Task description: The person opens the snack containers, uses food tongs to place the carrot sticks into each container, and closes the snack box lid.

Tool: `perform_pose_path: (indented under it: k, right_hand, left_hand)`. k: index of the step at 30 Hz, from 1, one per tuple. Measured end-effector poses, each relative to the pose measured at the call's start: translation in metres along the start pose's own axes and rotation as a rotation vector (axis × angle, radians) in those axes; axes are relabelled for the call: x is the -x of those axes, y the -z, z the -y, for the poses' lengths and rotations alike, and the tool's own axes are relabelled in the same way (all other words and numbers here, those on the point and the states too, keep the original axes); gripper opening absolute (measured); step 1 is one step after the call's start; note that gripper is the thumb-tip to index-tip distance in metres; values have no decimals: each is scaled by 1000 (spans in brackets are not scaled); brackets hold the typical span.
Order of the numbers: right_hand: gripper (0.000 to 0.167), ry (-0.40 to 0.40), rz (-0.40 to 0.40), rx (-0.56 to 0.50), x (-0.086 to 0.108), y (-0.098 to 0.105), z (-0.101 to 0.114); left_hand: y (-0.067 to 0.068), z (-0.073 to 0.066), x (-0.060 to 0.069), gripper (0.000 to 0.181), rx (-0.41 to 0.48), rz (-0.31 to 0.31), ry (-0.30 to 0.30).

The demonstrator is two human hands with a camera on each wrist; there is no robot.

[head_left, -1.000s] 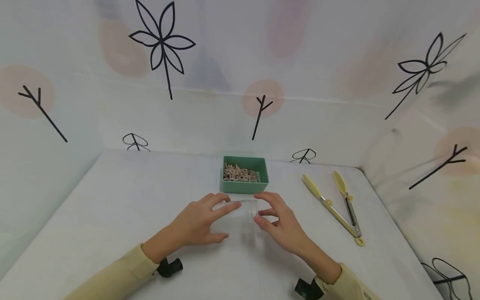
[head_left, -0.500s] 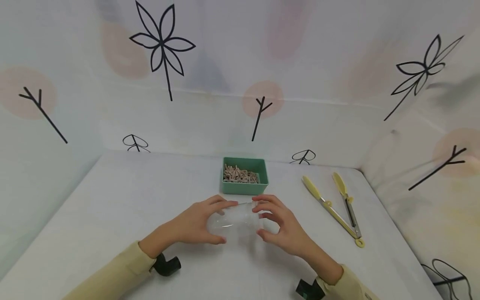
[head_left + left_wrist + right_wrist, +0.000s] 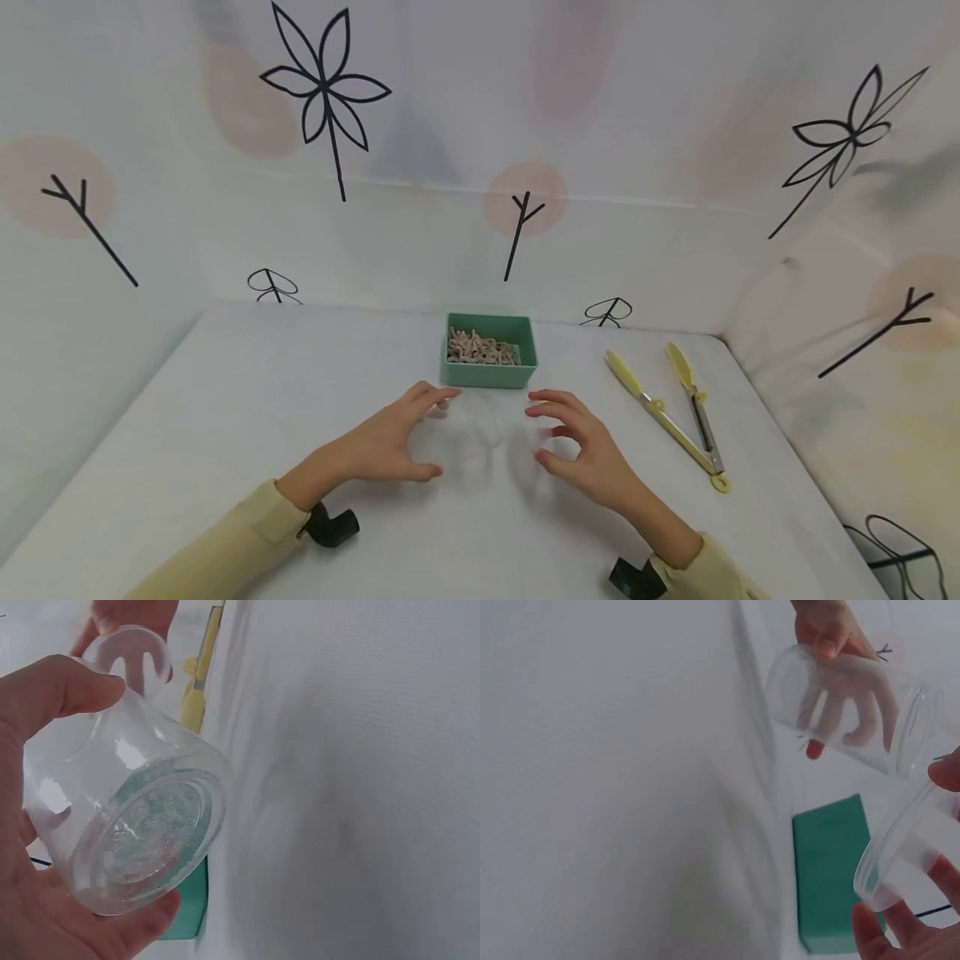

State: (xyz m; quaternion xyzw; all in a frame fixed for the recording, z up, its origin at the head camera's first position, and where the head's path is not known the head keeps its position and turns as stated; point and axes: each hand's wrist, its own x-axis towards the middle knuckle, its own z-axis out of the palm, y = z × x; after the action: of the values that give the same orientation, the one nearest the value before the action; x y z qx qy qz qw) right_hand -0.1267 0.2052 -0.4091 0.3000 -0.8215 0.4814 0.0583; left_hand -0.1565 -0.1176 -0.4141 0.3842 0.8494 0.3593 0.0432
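Observation:
In the head view my left hand [image 3: 382,437] grips a clear jar [image 3: 476,425] that lies on its side above the table. Thumb and fingers wrap the base end, and the jar's mouth faces right. From the left wrist the thick round bottom of the jar [image 3: 150,832] shows. My right hand [image 3: 585,446] holds a clear round lid [image 3: 885,847] by its edge with thumb and fingertips. In the right wrist view the lid stands beside the jar's ridged mouth; a narrow gap in the head view parts them. The jar looks empty.
Behind the hands is a green box [image 3: 491,377] with many small beige twisted pieces [image 3: 480,348]. Yellow-tipped tongs [image 3: 675,429] lie spread on the right of the white-covered table [image 3: 300,367]. Patterned cloth walls [image 3: 450,125] stand around it.
My right hand has moved right, away from the jar's mouth, taking the lid off. The left hand with the jar has shifted slightly left.

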Motion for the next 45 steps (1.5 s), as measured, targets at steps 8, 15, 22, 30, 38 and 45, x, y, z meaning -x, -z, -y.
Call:
perform_pose_path:
  k: [8, 15, 22, 30, 38, 45]
  right_hand:
    - [47, -155, -23, 242, 15, 10, -20]
    - [46, -176, -30, 356, 31, 19, -35]
    - [48, -198, -64, 420, 39, 31, -40]
    - [57, -267, -27, 417, 45, 37, -45]
    - [65, -332, -25, 375, 47, 39, -47]
    - [61, -333, -61, 394, 47, 46, -48]
  left_hand:
    - [1, 17, 1, 90, 96, -42, 4]
    - [8, 22, 6, 89, 124, -84, 122]
    - [14, 34, 14, 87, 168, -122, 133]
    - [18, 46, 19, 89, 205, -149, 135]
    - [20, 55, 19, 91, 248, -188, 158]
    - [19, 59, 21, 92, 279, -202, 152]
